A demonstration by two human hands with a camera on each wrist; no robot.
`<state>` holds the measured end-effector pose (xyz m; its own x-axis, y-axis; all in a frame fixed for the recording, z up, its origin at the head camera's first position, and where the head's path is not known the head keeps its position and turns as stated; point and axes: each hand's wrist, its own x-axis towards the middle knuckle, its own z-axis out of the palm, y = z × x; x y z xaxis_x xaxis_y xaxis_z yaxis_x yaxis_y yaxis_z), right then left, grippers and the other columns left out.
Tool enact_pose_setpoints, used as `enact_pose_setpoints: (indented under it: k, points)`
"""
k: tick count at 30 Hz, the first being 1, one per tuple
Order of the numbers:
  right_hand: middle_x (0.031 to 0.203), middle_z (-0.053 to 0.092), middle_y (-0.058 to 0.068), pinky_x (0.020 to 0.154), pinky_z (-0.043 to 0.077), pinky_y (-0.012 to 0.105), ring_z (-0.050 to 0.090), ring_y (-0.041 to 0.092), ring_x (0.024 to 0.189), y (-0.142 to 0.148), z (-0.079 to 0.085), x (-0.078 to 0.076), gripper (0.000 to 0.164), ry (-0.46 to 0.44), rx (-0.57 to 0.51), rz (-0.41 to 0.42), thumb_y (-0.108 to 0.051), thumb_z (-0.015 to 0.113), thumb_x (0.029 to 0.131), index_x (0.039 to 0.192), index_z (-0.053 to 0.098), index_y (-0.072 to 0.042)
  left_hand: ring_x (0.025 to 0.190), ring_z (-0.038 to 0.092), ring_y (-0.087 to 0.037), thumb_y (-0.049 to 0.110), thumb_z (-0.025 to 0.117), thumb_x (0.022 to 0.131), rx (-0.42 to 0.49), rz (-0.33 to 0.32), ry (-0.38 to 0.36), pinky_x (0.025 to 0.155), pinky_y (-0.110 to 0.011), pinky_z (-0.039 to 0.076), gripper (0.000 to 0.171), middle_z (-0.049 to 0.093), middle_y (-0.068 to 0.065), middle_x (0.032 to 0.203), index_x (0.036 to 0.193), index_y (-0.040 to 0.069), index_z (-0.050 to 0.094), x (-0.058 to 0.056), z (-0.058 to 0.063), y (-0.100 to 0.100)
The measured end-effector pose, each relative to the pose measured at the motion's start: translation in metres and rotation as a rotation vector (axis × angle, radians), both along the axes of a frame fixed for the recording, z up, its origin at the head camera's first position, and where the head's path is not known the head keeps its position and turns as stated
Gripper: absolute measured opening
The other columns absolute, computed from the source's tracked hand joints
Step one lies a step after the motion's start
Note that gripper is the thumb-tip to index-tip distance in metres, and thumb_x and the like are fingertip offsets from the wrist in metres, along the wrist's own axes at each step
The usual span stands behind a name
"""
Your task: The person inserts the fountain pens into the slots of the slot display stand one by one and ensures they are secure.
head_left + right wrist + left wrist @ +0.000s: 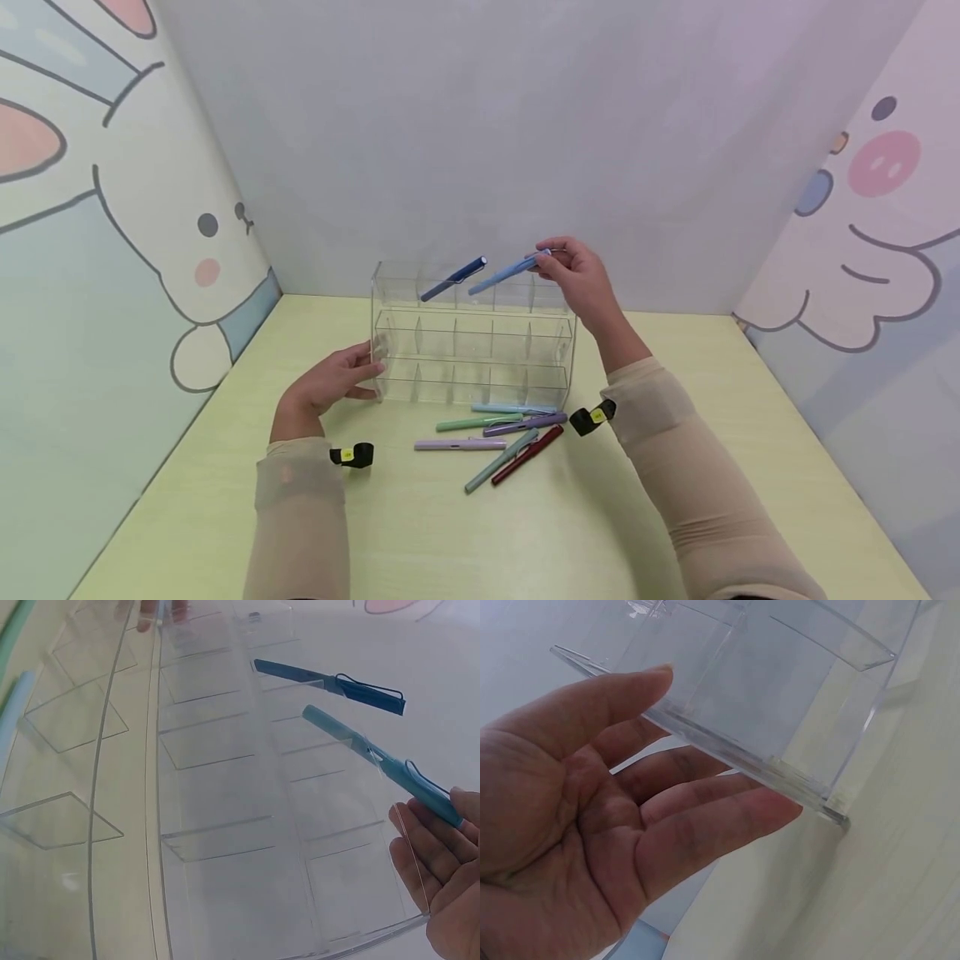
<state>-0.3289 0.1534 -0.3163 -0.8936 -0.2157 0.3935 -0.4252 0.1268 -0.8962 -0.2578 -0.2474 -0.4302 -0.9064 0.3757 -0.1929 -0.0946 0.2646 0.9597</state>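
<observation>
One pen in the rack, a second at its top row, six on the desk

The clear rack [472, 344] stands near the middle of the head view, with its three divided rows; in the top row a dark blue pen [453, 280] leans tilted, its clip end up and to the right; just beside it, toward the upper right, the right hand [581, 275] holds a light blue pen [504, 275] by the clip end; the fingers of this hand are closed in a pinch, thumb against fingertips, and the pen slants with its free end down to the left; whether this end is already inside a compartment, I cannot tell.

The left hand [333, 383], at the left side of the rack, touches the side panel with thumb and fingertips; its fingers are spread and only a little bent, and how strongly they press, I cannot tell.

On the desk [408, 533], below the rack in the frame, six pens lie loosely: sky-blue pen [512, 409], green pen [474, 422], purple pen [527, 425], lavender pen [459, 445], grey-green pen [501, 461] and dark red pen [528, 455].

By my judgement, the work is in an early stage; one pen appears placed, the second is in placing, and the six on the desk are left.
</observation>
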Motion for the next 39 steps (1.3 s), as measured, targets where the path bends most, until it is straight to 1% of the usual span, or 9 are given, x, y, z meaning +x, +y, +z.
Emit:
enact_pose_setpoints:
  k: [3,11,18,22,24,28,34,36,39]
  points:
    - [0.114,0.071,0.009,0.098,0.053,0.036,0.068,0.017,0.104,-0.002,-0.001,0.002,0.031,0.014,0.067,-0.016,-0.029,0.061,0.098,0.12,0.061,-0.008,0.137,0.04,-0.042,0.024,0.055,0.102,-0.003,-0.003,0.004,0.095,-0.043,0.055,0.069,0.037,-0.024,0.152,0.159,0.018,0.016,0.0,0.0,0.0]
    - [0.114,0.071,0.001,0.1,0.049,0.046,0.066,0.019,0.111,-0.009,-0.003,0.008,0.036,0.061,0.373,-0.086,-0.044,0.055,0.099,0.127,0.062,-0.023,0.137,0.041,-0.041,0.026,0.056,0.101,-0.004,0.002,-0.012,0.095,-0.041,0.055,0.071,0.037,-0.022,0.153,0.159,0.018,0.015,0.0,-0.001,-0.001]
    - [0.133,0.062,0.001,0.1,0.048,0.051,0.06,0.023,0.121,-0.011,-0.006,0.011,0.046,0.107,0.533,-0.113,-0.053,0.048,0.099,0.14,0.054,-0.031,0.138,0.038,-0.043,0.024,0.055,0.102,0.016,-0.009,0.001,0.096,-0.043,0.055,0.07,0.036,-0.024,0.153,0.159,0.016,0.015,0.0,-0.002,-0.002]
    - [0.139,0.058,0.004,0.102,0.046,0.054,0.057,0.027,0.124,-0.011,-0.008,0.012,0.05,0.129,0.589,-0.114,-0.056,0.044,0.099,0.144,0.05,-0.033,0.139,0.037,-0.043,0.025,0.055,0.102,0.017,-0.014,0.008,0.096,-0.044,0.054,0.071,0.036,-0.024,0.153,0.159,0.017,0.015,-0.001,-0.002,-0.003]
    - [0.14,0.058,0.004,0.103,0.045,0.055,0.057,0.028,0.125,-0.011,-0.009,0.011,0.052,0.135,0.592,-0.109,-0.056,0.044,0.099,0.145,0.049,-0.031,0.139,0.036,-0.042,0.025,0.056,0.101,0.016,-0.014,0.006,0.096,-0.044,0.054,0.071,0.035,-0.024,0.153,0.159,0.017,0.015,-0.001,-0.003,-0.003]
    - [0.142,0.056,-0.001,0.106,0.043,0.054,0.056,0.025,0.127,-0.007,-0.009,0.013,0.053,0.161,0.553,-0.097,-0.055,0.045,0.1,0.147,0.045,-0.031,0.138,0.039,-0.041,0.025,0.057,0.101,0.018,-0.004,-0.009,0.095,-0.043,0.055,0.071,0.036,-0.022,0.153,0.159,0.018,0.016,0.0,-0.004,-0.002]
    - [0.137,0.061,-0.003,0.107,0.045,0.047,0.059,0.019,0.124,0.014,-0.012,0.028,0.045,0.279,0.372,-0.147,-0.041,0.052,0.101,0.144,0.05,-0.026,0.132,0.046,-0.042,0.023,0.056,0.102,0.028,-0.004,-0.022,0.093,-0.041,0.056,0.068,0.039,-0.022,0.152,0.159,0.018,0.018,0.0,-0.005,-0.001]
    - [0.135,0.062,-0.003,0.106,0.046,0.043,0.059,0.017,0.124,0.024,-0.015,0.035,0.042,0.304,0.335,-0.172,-0.036,0.053,0.102,0.142,0.051,-0.025,0.133,0.046,-0.043,0.024,0.056,0.102,0.026,-0.013,-0.013,0.093,-0.041,0.056,0.069,0.039,-0.022,0.152,0.159,0.017,0.018,-0.001,-0.005,-0.001]
    - [0.134,0.063,-0.002,0.104,0.048,0.03,0.059,0.015,0.123,0.038,-0.019,0.047,0.04,0.303,0.305,-0.193,-0.031,0.055,0.102,0.141,0.053,-0.024,0.136,0.042,-0.042,0.024,0.056,0.101,0.023,-0.012,-0.005,0.094,-0.042,0.056,0.068,0.038,-0.022,0.153,0.158,0.017,0.019,-0.001,-0.004,-0.002]
